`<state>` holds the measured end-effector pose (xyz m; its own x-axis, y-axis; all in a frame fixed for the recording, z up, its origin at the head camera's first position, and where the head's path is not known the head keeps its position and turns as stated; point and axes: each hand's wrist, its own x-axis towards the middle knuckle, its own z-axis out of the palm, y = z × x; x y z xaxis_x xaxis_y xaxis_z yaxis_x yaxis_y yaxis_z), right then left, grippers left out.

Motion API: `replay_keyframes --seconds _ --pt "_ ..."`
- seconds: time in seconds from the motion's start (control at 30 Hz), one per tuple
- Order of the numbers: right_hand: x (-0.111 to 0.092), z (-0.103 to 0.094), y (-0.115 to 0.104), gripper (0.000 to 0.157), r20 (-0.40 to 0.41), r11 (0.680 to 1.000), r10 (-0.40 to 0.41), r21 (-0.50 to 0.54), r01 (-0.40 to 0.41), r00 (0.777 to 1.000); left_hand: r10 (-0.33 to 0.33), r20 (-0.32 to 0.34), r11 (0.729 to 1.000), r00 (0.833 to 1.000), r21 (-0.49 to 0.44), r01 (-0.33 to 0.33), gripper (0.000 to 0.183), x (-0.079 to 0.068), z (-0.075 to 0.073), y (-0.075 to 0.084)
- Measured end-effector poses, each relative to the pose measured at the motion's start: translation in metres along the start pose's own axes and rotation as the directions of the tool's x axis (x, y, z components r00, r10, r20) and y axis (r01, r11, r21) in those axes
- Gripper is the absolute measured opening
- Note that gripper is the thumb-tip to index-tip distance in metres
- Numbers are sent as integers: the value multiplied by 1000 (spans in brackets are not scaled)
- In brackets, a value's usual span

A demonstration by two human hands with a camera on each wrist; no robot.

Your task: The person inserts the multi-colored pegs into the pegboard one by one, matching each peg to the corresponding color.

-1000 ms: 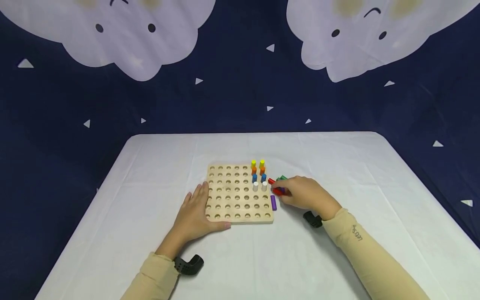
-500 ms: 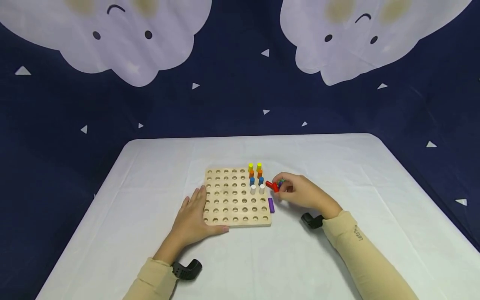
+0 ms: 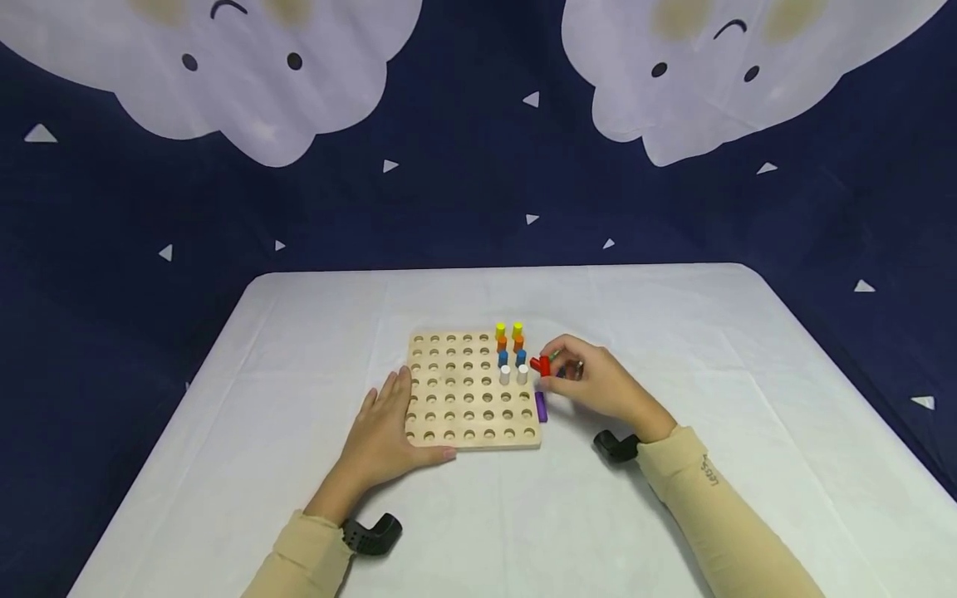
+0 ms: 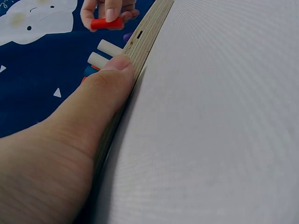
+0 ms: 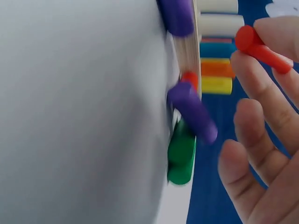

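Note:
My right hand [image 3: 601, 384] is just off the right side of the wooden peg board [image 3: 441, 405]. It pinches a red peg [image 5: 247, 39] between thumb and forefinger, the other fingers spread loosely. My left hand [image 3: 379, 430] rests along the board's left edge, fingers straight, with its thumb [image 4: 105, 86] on the front edge. Pairs of yellow [image 3: 517, 330], orange [image 3: 519, 343], blue [image 3: 521, 358] and white pegs [image 3: 522, 374] stand upright in the two right-hand columns. Another red peg [image 3: 534, 364] lies between the board and my right hand.
A purple peg [image 3: 541, 407] lies against the board's right edge. Below my right hand, the right wrist view shows a second purple peg [image 5: 192, 109] and green pegs [image 5: 181, 156] lying on the white tablecloth [image 3: 463, 531]. A dark blue backdrop [image 3: 478, 208] hangs behind the table.
My right hand has picked the red peg out of the loose pegs, raised it and brought it slightly left, tipping it more upright. My left hand keeps its place on the board.

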<state>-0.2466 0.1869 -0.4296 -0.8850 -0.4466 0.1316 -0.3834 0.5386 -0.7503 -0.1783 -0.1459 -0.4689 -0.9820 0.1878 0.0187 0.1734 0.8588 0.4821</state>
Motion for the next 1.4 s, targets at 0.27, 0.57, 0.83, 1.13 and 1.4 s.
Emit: replay_keyframes --seconds 0.27,0.57,0.83,1.13,1.4 --pt "2 18 -19 27 49 998 -20 -51 22 999 -6 15 1000 1000 -2 6 148 0 -2 1" --pt "6 29 -30 24 85 981 -36 -188 52 996 2 22 1000 1000 -15 -2 149 6 2 3" --pt "13 37 -34 22 95 940 -97 -320 123 991 -6 15 1000 1000 -17 7 148 2 -1 0" --pt "13 31 -38 21 127 925 -106 -351 145 986 -8 17 1000 1000 -17 8 149 3 -1 -1" --pt "13 -8 -21 22 15 972 -35 -231 37 999 1 12 1000 1000 -14 -1 149 3 -1 -1"
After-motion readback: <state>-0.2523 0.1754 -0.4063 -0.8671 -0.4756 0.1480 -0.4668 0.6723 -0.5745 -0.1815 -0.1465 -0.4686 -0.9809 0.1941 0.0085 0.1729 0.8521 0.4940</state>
